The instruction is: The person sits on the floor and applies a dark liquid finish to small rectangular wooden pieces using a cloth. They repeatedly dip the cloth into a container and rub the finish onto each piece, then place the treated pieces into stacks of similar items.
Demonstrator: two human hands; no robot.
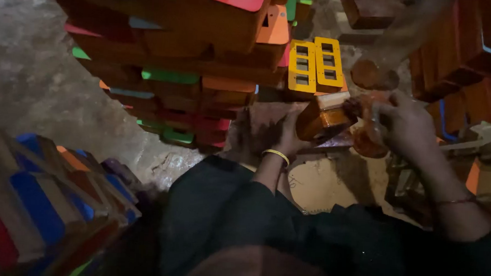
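The left hand [289, 137] grips an orange-brown wooden block [324, 120] from below; the right hand [403, 125] presses a stained cloth [367, 140] on it. Many coated pieces [204, 70] are stacked behind; yellow frames [315, 64] stand nearby on the floor [38, 79].

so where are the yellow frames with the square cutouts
In the head view, the yellow frames stand upper centre-right, against the stack of painted wooden pieces, just above the orange block held by both hands.

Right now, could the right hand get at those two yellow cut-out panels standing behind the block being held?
Probably yes. The right hand is close below the yellow panels, with only open space between, but it would first have to let go of the wooden block.
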